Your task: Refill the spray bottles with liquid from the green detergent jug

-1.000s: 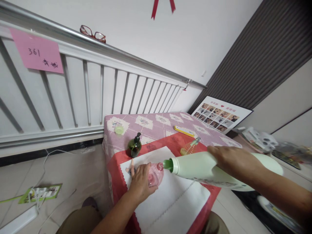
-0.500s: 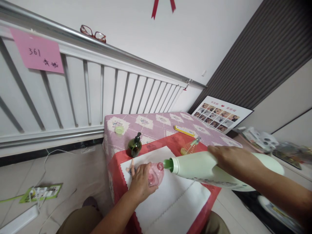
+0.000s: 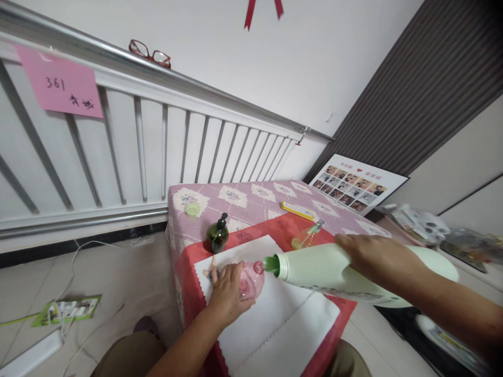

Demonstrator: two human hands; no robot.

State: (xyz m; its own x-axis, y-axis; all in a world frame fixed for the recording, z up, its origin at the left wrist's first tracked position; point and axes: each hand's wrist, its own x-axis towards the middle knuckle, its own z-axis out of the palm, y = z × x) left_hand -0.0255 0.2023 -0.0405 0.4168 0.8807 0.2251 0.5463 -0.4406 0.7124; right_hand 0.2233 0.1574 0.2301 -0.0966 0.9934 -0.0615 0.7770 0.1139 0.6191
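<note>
My left hand [image 3: 228,296] is closed around a small see-through pink bottle [image 3: 251,283], whose uncapped neck tilts toward the right. In my right hand [image 3: 365,256] is a large pale green jug [image 3: 314,267], tipped on its side with its open mouth leftward. The jug's green spout [image 3: 271,265] meets the pink bottle's neck; whether liquid runs between them I cannot tell. Something small and dark pokes out by my left fingers, mostly hidden. A dark green pump bottle [image 3: 217,236] stands just beyond my left hand. Behind the jug is a clear yellowish bottle [image 3: 308,238].
A white cloth [image 3: 283,324] lies over a red one [image 3: 275,222] on the patterned tablecloth [image 3: 255,196]. A light green cap [image 3: 192,210] and a yellow case [image 3: 297,210] sit farther back. The radiator [image 3: 157,146] borders the table; cables and a power strip [image 3: 33,353] lie on the floor.
</note>
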